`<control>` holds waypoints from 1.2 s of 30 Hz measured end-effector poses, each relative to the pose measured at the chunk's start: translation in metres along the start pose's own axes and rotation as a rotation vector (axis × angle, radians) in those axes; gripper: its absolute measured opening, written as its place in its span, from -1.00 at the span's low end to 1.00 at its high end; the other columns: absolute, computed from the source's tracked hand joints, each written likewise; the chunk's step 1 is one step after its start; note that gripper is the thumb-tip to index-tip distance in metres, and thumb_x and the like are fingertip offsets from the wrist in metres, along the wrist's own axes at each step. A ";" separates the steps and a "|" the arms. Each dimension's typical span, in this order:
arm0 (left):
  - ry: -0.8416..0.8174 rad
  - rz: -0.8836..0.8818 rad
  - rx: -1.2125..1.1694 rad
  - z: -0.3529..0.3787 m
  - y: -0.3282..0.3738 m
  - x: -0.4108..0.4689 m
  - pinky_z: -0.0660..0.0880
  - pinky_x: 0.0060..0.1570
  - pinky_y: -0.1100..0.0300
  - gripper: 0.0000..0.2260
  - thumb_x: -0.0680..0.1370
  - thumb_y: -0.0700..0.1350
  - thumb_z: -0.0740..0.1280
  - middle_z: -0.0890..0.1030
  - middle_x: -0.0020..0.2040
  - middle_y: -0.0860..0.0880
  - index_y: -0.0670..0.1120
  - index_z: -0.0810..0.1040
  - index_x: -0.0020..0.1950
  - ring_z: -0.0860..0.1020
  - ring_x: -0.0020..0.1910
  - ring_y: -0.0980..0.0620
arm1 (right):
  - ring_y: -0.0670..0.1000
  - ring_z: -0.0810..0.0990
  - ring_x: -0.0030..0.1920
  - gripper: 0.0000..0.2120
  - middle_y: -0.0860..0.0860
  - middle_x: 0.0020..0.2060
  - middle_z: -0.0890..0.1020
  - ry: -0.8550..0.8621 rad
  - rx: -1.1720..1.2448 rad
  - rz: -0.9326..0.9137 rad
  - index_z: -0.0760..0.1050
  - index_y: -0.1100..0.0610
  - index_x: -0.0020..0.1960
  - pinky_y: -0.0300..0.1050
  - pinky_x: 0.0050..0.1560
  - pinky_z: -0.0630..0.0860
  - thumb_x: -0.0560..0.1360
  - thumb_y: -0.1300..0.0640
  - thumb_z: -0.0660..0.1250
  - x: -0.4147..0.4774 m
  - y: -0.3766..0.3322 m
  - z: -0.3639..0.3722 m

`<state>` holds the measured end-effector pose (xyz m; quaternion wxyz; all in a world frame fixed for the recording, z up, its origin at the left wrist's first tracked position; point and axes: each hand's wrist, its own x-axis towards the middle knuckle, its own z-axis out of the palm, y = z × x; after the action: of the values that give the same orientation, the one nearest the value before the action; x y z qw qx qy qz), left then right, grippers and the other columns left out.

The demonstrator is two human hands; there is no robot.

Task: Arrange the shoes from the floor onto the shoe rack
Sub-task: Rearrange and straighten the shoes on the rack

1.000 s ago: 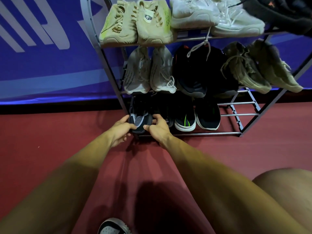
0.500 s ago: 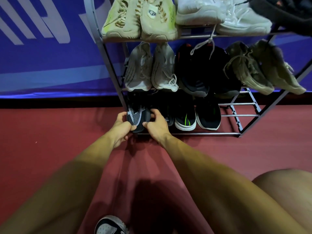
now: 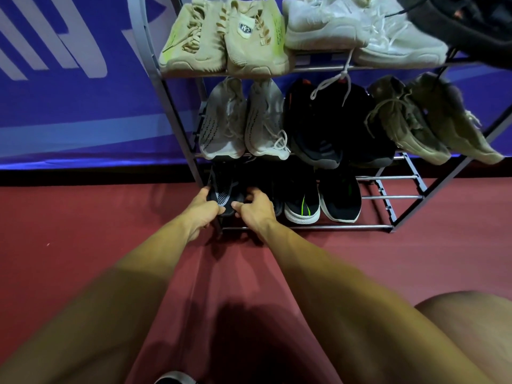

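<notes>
A black shoe with a grey mesh patch point(image 3: 223, 194) sits at the left end of the bottom shelf of the metal shoe rack point(image 3: 304, 227). My left hand point(image 3: 202, 210) grips its left side and my right hand point(image 3: 253, 210) grips its right side, thumbs at the heel. Beside it on the same shelf stand a black shoe with a green stripe point(image 3: 302, 202) and a plain black shoe point(image 3: 340, 200). Another grey-and-black shoe point(image 3: 174, 378) lies on the floor at the bottom edge, mostly cut off.
The upper shelves hold beige, white, grey, black and olive shoes, several in all. The bottom shelf's right end point(image 3: 393, 196) shows bare bars. A blue banner wall point(image 3: 69, 106) stands behind the rack. My knee point(image 3: 471, 328) is at the lower right on the red floor.
Both hands have pushed the black mesh shoe a little deeper onto the bottom shelf. The view has shifted slightly closer to the rack.
</notes>
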<state>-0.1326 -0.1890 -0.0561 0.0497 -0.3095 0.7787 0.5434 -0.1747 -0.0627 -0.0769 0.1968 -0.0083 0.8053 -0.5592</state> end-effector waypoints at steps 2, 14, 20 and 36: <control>-0.011 0.000 0.017 0.000 0.001 0.005 0.33 -0.40 0.24 -0.45 0.51 -0.29 0.30 0.61 0.10 0.00 0.10 0.34 0.44 0.51 -0.16 0.05 | -0.09 0.68 -0.35 -0.56 0.01 0.00 0.69 -0.025 -0.015 -0.003 0.52 0.09 0.32 -0.28 -0.24 0.58 0.47 0.08 0.47 -0.001 -0.004 -0.006; 0.028 -0.057 0.193 0.013 0.011 -0.004 0.50 -0.33 0.18 -0.59 0.54 -0.17 0.29 0.57 0.10 -0.10 0.06 0.35 0.36 0.57 -0.18 -0.10 | 0.20 0.55 0.26 -0.57 0.11 0.28 0.55 -0.005 -0.573 -0.187 0.55 0.00 0.31 0.01 0.21 0.50 0.48 -0.09 0.39 -0.015 -0.020 -0.044; 0.048 -0.113 0.257 0.032 0.026 -0.023 0.23 -0.62 0.40 -0.60 0.58 -0.07 0.26 0.58 0.04 -0.13 -0.05 0.35 0.41 0.49 -0.33 -0.03 | 0.23 0.55 0.22 -0.61 0.14 0.24 0.54 0.018 -0.683 -0.145 0.54 0.06 0.27 0.03 0.13 0.51 0.48 -0.03 0.35 -0.036 -0.011 -0.086; -0.295 -0.054 0.245 0.129 0.058 -0.053 0.31 -0.50 0.30 -0.46 0.62 -0.05 0.23 0.59 -0.07 -0.17 0.10 0.12 0.56 0.51 -0.39 0.06 | 0.13 0.57 -0.15 -0.45 0.16 0.02 0.52 0.000 -0.429 0.263 0.31 0.16 0.40 -0.05 -0.26 0.49 0.44 0.08 0.29 -0.041 0.027 -0.148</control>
<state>-0.1545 -0.0404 -0.0393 0.2151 -0.2391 0.8148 0.4824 -0.1799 0.0894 -0.0447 0.2616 0.0548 0.8997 -0.3450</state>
